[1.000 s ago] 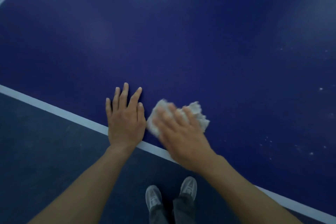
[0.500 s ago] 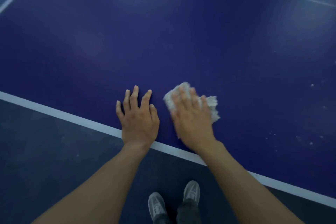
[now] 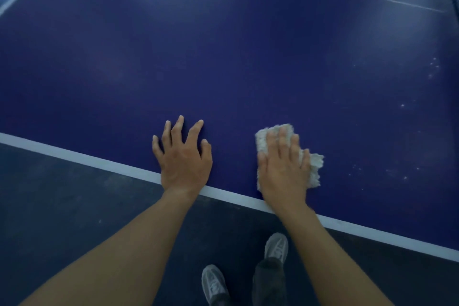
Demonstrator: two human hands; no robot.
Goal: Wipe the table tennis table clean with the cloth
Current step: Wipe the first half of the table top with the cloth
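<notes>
cloth [image 3: 315,169] lies pressed under flat right hand [image 3: 283,171]; left hand [image 3: 185,164] rests splayed on table [image 3: 223,57].

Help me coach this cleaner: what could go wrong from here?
1. The crumpled cloth under the right hand covers little surface, so the white specks to its right might be missed or merely smeared about.
2. The left hand presses bare on the table and may leave prints there.
</notes>
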